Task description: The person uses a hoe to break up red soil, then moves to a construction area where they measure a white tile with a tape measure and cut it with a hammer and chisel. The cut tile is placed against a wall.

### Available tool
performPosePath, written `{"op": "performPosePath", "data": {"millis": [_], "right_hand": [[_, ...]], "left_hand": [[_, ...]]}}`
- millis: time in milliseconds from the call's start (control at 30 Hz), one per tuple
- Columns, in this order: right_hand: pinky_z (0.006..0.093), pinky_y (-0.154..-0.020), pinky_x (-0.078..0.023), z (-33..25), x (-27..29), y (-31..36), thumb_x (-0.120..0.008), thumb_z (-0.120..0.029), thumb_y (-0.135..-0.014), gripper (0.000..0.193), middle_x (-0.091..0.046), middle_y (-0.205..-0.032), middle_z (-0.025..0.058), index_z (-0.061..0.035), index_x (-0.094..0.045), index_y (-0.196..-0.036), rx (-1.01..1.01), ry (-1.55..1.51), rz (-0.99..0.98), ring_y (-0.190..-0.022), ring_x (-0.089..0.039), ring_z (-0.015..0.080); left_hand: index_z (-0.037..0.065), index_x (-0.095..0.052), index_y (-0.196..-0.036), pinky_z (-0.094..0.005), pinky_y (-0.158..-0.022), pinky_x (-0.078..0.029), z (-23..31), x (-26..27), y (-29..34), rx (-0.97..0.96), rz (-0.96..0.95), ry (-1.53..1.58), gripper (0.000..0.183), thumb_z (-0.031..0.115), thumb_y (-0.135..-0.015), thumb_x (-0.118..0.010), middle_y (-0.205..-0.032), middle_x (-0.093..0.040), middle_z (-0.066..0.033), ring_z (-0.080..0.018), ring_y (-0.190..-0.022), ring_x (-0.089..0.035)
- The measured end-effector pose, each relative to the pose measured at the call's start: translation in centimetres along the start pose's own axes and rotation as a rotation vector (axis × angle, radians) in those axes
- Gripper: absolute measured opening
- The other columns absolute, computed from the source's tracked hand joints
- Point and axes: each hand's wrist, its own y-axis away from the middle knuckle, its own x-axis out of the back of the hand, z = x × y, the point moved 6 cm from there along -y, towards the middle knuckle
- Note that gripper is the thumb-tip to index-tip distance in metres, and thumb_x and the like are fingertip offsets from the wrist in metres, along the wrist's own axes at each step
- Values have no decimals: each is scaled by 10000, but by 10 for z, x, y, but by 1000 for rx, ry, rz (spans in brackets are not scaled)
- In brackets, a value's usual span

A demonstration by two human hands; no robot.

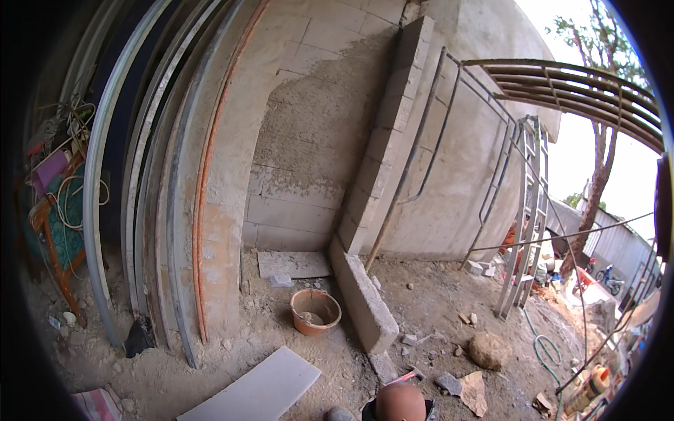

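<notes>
Neither of my hands shows in the head view. At the lower edge is a rounded brown shape (401, 403) with dark material beside it; I cannot make out what it is. Just beyond it lies a hammer (411, 375) with a reddish handle. An orange-brown bucket (315, 324) stands on the dirt, with a little grey matter at its bottom. Behind it rises a block wall (295, 207), its upper part coated with rough, damp-looking grey mortar (305, 133). A pale flat board (256, 389) lies on the ground nearer to me.
Long metal profiles (95, 175) and an orange pipe (205, 168) lean at the left. A low block ledge (365, 305) juts from the wall. Scaffold frames (425, 126), a ladder (530, 217), a large stone (489, 350) and a green hose (544, 344) are to the right.
</notes>
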Motion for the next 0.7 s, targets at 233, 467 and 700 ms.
{"op": "performPosePath", "data": {"millis": [233, 467, 700], "right_hand": [[306, -852, -505, 0, -8, 10, -629, -185, -957, 166, -654, -1026, 67, -54, -602, -1055, 13, -187, -65, -957, -637, 167], [285, -800, -526, 1, 7, 31, -645, -166, -944, 135, -641, -979, 49, -70, -579, -1012, 65, -633, -289, -903, -645, 132], [316, -577, -583, 27, 114, 112, -638, -31, -902, 139, -662, -818, 97, -70, -560, -1010, -111, -392, 722, -643, -659, 182]], "left_hand": [[-6, -457, -1337, -349, -839, -530, -14, 7, 17, 33, 19, -12, 510, 309, -976, -631, -1059, -695, -128, -177, -927, -668], [9, -569, -1269, -349, -786, -553, -50, 10, 48, 106, 53, 6, 418, 313, -986, -611, -996, -713, -104, -164, -849, -692], [18, -687, -1156, -309, -592, -516, -138, 25, 142, 242, 92, -55, 381, 342, -966, -625, -797, -693, -25, -102, -661, -647]]}}
